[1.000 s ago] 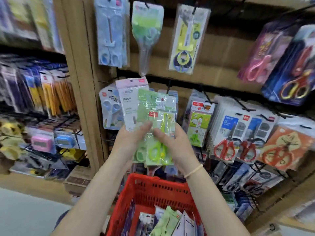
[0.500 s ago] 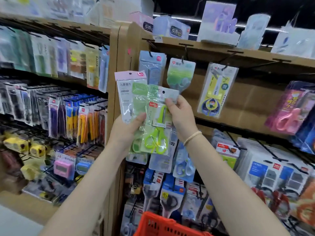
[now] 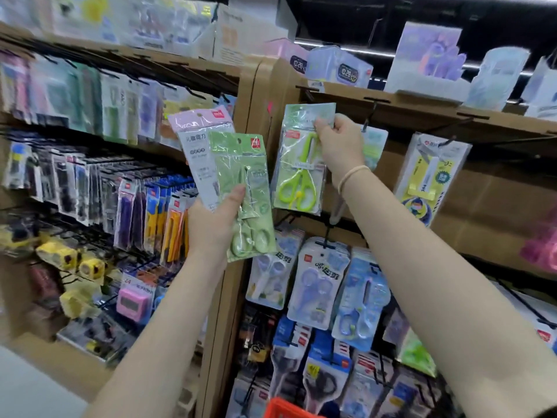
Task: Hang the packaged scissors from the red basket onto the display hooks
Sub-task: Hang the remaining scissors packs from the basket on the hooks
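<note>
My right hand [image 3: 340, 144] pinches the top of a clear pack of lime-green scissors [image 3: 300, 173] and holds it up against the top row of the cardboard display, just left of a black hook [image 3: 370, 114]. My left hand [image 3: 215, 227] grips two other packs fanned together: a pale green scissors pack [image 3: 245, 188] in front and a grey-and-pink pack [image 3: 199, 146] behind it. Only a corner of the red basket [image 3: 284, 408] shows at the bottom edge.
Blue and purple scissors packs [image 3: 319, 285] hang on lower hooks below my hands. A yellow pack [image 3: 429, 176] hangs to the right on the top row. Clocks and boxes [image 3: 346, 72] stand on the shelf top. Pens and cutters fill the left rack [image 3: 120, 188].
My right hand took the lime-green scissors pack out of the bundle and raised it up and right to the top row. My left hand keeps the other two packs. The view tilted upward.
</note>
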The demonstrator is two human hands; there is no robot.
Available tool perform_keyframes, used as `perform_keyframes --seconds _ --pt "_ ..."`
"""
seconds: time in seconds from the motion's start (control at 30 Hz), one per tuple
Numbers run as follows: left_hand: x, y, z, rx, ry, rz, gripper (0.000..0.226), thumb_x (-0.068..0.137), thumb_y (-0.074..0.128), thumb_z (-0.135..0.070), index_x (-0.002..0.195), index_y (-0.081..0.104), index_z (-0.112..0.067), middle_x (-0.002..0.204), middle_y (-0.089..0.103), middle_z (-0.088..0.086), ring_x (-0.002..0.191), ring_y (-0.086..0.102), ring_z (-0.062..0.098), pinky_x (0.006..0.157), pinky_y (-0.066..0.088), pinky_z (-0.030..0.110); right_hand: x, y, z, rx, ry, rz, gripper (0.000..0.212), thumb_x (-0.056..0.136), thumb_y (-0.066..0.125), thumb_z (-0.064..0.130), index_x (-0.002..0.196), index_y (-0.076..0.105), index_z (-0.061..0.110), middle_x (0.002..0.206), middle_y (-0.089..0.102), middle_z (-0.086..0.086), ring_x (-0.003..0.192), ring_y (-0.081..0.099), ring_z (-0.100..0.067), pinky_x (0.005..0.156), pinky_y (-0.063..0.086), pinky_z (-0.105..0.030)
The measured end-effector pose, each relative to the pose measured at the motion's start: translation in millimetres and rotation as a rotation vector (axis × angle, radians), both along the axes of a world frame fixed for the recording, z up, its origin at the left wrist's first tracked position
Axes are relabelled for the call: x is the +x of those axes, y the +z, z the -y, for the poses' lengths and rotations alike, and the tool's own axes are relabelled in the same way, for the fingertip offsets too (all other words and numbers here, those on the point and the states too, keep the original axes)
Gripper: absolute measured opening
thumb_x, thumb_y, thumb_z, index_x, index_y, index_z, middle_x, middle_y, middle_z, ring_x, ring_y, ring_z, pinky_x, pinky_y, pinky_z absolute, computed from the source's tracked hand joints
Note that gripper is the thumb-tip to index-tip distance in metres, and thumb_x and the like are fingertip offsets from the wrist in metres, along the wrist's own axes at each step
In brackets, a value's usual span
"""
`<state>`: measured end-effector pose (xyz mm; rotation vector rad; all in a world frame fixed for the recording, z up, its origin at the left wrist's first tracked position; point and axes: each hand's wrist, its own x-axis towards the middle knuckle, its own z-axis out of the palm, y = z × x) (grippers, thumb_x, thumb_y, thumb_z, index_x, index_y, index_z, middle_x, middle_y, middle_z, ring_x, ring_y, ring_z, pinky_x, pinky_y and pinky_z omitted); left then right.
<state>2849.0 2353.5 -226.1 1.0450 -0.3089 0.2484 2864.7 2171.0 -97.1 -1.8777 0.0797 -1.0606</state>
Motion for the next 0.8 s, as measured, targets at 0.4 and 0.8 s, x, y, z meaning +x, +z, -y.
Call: perform_keyframes --seconds 0.4,0.8 --pt "6.1 -1.5 -5.1 0.015 -0.037 0.023 0.021 0.084 0.082 -0.036 0.095 0.064 -0.030 0.098 0.063 0.009 0.094 0.063 0.032 0.095 0.050 0.071 25.8 12.3 0.8 -0.052 -0.097 -0.045 0.038 0.095 0.058 0.021 0.065 0.034 0.020 0.069 0.033 -0.007 0.066 0.033 -0.019 0.062 0.025 -0.032" --pt "11.8 -5.9 4.8 -0.026 -0.122 0.012 0.031 0.085 0.083 -0.028 0.111 0.070 -0.020 0.107 0.078 0.007 0.105 0.074 0.031 0.094 0.057 0.059 -12.2 -21.0 -6.9 -0.152 -0.200 0.008 0.036 0.095 0.066 0.037 0.092 0.039 0.013 0.074 0.039 0.004 0.061 0.039 -0.010 0.056 0.034 -0.020"
